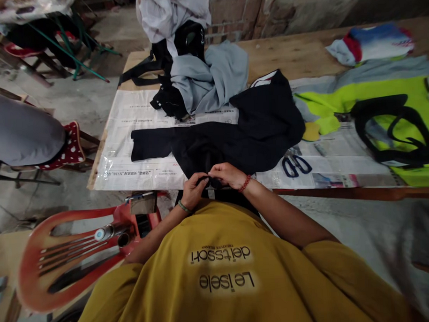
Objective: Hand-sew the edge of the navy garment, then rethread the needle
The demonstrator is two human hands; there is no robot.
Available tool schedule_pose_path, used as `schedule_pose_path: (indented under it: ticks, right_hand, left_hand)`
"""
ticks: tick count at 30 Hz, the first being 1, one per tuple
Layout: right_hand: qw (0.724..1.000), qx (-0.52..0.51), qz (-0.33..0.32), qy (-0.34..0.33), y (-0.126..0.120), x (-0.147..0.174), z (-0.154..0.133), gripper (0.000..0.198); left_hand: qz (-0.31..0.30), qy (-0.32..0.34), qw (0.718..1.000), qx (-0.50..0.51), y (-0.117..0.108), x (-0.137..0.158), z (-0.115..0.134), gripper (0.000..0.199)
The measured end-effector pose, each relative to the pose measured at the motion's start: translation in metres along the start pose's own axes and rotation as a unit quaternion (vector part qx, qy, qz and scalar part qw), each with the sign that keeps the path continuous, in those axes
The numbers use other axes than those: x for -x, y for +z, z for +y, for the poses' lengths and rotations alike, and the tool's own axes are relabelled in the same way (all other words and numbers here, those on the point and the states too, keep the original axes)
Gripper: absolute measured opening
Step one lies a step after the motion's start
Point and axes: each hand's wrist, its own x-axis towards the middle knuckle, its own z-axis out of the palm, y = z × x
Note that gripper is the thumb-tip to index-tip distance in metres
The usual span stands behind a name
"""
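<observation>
At the near edge of the table (277, 53), pinching a bunched bit of black cloth (228, 139) with the fingers of left hand (192, 190) and right hand (229, 175), both just as close. Ahead, on newspaper (111, 171), more of that cloth, long from side to side. Off right, nearer right hand, dark scissors (295, 165).

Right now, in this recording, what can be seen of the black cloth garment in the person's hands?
The black cloth garment looks soft and matte, lying creased across white printed newspaper sheets on the pale wooden table. A flat, narrow section extends left; the broader, rumpled right part shows a white patch at its far end. Its near edge is bunched in the fingertips of the bare left hand and bare right hand. Its full cut is unclear.
</observation>
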Motion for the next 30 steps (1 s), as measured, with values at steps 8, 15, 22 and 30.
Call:
schedule_pose_path:
  ticks: [8,15,22,30]
  right_hand:
    - [0.981,0.167,0.055,-0.085,-0.004,0.001,0.0,0.016]
    - [0.804,0.31,0.311,-0.402,-0.01,0.018,0.007,0.012]
    - [0.747,0.48,0.2,-0.415,0.004,0.018,0.041,0.013]
    - [0.743,0.465,0.198,-0.439,-0.002,0.009,0.047,0.017]
  left_hand:
    - [0.065,-0.098,0.991,0.07,0.0,-0.004,0.001,0.017]
    - [0.102,-0.212,0.953,0.192,0.002,-0.008,-0.002,0.026]
    - [0.101,-0.19,0.961,0.172,0.003,-0.008,0.0,0.024]
    - [0.079,-0.179,0.966,0.168,0.003,-0.006,0.001,0.024]
